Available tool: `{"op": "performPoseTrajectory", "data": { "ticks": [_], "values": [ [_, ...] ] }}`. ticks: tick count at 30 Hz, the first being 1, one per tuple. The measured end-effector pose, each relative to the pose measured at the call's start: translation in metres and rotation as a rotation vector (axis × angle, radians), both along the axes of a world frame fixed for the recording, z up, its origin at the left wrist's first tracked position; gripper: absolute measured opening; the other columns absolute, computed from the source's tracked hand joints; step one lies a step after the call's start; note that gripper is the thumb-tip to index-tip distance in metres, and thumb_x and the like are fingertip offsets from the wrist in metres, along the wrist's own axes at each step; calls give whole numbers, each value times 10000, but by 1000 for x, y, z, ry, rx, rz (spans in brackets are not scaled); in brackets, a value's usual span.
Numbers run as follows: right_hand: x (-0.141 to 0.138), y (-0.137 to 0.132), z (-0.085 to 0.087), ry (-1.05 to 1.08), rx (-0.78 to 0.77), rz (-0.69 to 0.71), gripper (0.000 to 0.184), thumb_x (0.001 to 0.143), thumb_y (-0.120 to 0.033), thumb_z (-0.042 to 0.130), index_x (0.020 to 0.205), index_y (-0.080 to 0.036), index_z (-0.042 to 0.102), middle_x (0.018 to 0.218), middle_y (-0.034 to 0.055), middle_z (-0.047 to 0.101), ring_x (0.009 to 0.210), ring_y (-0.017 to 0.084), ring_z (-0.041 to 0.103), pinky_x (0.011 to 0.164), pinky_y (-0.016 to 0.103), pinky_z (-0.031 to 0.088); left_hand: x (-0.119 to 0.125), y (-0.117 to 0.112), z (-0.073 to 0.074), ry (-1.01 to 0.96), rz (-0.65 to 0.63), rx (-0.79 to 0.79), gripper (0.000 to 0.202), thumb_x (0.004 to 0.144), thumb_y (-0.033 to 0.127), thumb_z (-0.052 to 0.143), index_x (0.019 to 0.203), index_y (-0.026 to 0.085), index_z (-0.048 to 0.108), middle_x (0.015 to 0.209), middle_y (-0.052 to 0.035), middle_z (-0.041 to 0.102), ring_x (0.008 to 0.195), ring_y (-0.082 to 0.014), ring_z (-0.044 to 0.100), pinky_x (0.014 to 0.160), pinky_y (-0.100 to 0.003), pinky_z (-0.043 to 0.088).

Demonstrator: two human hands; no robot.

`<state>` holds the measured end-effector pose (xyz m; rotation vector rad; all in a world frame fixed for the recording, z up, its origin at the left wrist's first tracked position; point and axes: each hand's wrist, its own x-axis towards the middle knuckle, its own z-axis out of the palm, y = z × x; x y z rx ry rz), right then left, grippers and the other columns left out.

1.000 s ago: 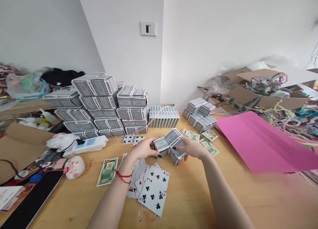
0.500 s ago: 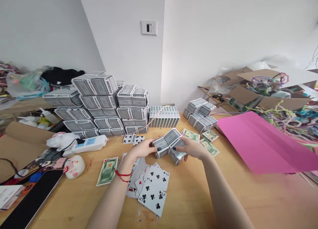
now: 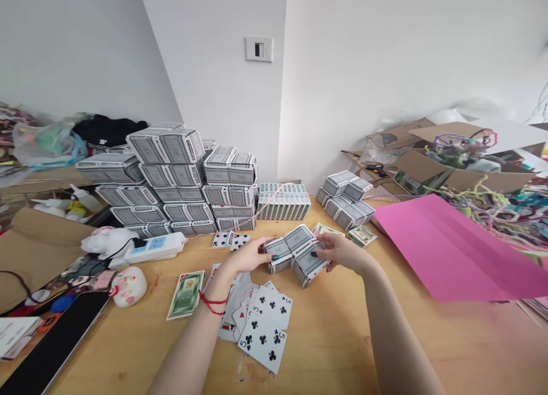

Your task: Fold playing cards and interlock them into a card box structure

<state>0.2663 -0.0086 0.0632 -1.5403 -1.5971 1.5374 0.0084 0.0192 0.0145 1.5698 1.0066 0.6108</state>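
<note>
On my head feed, the left hand (image 3: pixel 253 254) grips the left end of the card block (image 3: pixel 295 244); the right hand (image 3: pixel 340 251) holds its right side. I see the block between both hands, loose cards (image 3: pixel 264 326) near the left, pink paper (image 3: pixel 462 246) well beyond the right.

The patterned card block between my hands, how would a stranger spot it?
On the wooden table, look beyond the loose playing cards, between the left hand and right hand. The grey-backed card block there is the only one being touched.
</note>
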Motion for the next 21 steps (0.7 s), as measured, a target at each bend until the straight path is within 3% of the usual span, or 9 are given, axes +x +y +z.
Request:
{"op": "performPoseTrajectory", "data": {
  "ticks": [8,12,14,18,21],
  "values": [
    [-2,3,-10,36,1,-57,289,675,-188,653,893,-189,463,761,2,624,680,153,636,508,246,562,1,-3,5,86,-39,64,550,714,263,611,1234,174,453,1275,-99,495,1139,-233,477,972,-363,352],
    [-3,4,-13,48,4,-56,301,667,-189,660,882,-198,449,739,-9,630,650,156,641,503,261,563,8,-12,15,284,-56,196,870,556,352,730,1314,186,339,1369,-117,355,1244,-297,328,1023,-393,274],
    [-4,4,-13,64,2,-49,304,667,-192,660,880,-199,444,730,-12,633,640,157,641,513,274,563,12,-15,15,368,-25,258,967,483,314,768,1326,185,312,1366,-125,329,1243,-313,315,1024,-402,270],
    [-7,2,-12,126,5,-25,298,678,-224,656,892,-195,451,755,2,638,663,176,647,570,326,566,14,-10,3,406,46,364,769,595,152,642,1300,225,345,1291,-88,376,1174,-266,409,994,-367,324],
    [-13,1,-13,212,1,21,364,661,-226,673,950,-201,453,807,12,643,738,193,650,639,349,559,5,-2,-8,395,75,435,701,662,94,533,1313,253,326,1333,-59,329,1221,-242,364,1014,-339,304]
  ]
}}
